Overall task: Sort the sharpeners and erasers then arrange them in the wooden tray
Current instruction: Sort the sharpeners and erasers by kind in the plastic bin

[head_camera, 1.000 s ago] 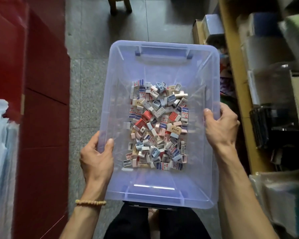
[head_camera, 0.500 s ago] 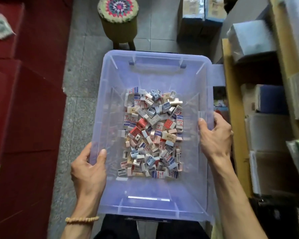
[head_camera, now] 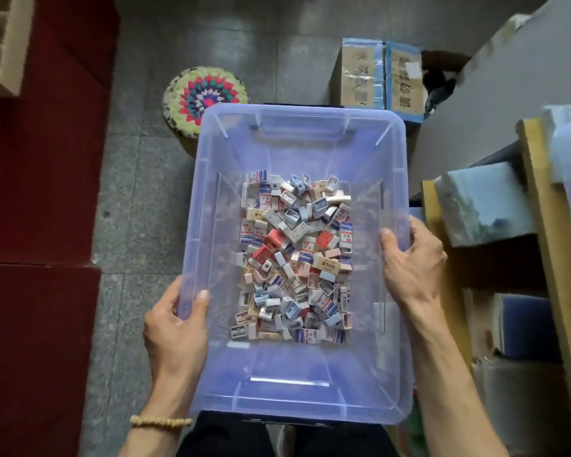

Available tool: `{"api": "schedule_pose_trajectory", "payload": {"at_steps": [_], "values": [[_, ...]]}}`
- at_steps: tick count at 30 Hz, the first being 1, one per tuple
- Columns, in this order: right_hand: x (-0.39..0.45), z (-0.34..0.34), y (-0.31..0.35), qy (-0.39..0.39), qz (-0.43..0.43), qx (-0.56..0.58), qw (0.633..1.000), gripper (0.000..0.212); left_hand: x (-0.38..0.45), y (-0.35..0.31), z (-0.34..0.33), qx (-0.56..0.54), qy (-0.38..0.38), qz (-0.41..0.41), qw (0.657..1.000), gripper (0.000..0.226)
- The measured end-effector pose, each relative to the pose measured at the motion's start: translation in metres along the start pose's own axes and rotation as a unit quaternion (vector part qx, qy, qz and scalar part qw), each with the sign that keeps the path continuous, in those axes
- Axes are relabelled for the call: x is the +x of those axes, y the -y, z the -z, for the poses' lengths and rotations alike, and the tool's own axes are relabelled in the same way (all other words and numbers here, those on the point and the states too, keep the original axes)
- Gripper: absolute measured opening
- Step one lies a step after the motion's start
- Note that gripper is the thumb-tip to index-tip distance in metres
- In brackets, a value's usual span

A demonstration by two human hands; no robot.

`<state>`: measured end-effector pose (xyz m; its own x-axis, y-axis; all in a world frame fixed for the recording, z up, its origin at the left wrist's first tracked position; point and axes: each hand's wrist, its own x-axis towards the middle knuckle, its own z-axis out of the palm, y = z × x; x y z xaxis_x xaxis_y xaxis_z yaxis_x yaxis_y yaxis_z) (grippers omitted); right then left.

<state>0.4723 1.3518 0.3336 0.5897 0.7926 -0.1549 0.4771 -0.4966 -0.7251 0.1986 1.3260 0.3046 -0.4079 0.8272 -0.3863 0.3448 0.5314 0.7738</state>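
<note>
Firmly, the left hand [head_camera: 175, 328] and right hand [head_camera: 412, 262] grip opposite rims of the clear plastic bin [head_camera: 297, 390], thumbs hooked inside, keeping level the mixed sharpeners and erasers [head_camera: 294, 258] heaped mid-floor; no wooden tray is visible.

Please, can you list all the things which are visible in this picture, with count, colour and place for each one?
plastic bin: one, clear bluish, centre, held at its two long sides
sharpeners and erasers: one mixed pile, too many to count; white, blue, red, pink, tan; on the bin's bottom
stool: one, round, with a multicoloured patterned cover, on the floor beyond the bin's far left corner
cardboard boxes: two, brown with blue tape, on the floor beyond the bin's far right corner
shelf: one, yellowish wood, right edge, holding wrapped packs
red surface: one, dark red, left edge
bead bracelet: one, tan, on the left wrist
left hand: grips the bin's left rim
right hand: grips the bin's right rim
</note>
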Motion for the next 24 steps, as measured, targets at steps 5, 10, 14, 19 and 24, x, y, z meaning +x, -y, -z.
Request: {"api": "schedule_pose_trajectory", "payload": {"at_steps": [5, 10, 14, 19, 24], "values": [[0.106, -0.017, 0.038, -0.004, -0.005, 0.013, 1.0, 0.009, 0.08, -0.077, -0.045, 0.01, -0.004, 0.006, 1.0, 0.037], [0.239, -0.032, 0.064, 0.0, -0.035, 0.017, 0.999, 0.007, 0.166, -0.161, -0.119, 0.02, -0.015, -0.003, 1.0, 0.035], [0.337, -0.032, 0.081, -0.003, -0.034, 0.038, 0.999, 0.009, 0.22, -0.223, -0.18, 0.02, -0.011, -0.021, 1.0, 0.029], [0.456, -0.033, 0.108, -0.036, -0.056, 0.033, 0.997, 0.006, 0.293, -0.303, -0.254, 0.031, 0.011, -0.042, 0.999, 0.035], [0.553, -0.047, 0.118, -0.073, -0.09, 0.03, 0.993, 0.007, 0.381, -0.358, -0.324, 0.044, 0.07, -0.051, 0.995, 0.04]]}}
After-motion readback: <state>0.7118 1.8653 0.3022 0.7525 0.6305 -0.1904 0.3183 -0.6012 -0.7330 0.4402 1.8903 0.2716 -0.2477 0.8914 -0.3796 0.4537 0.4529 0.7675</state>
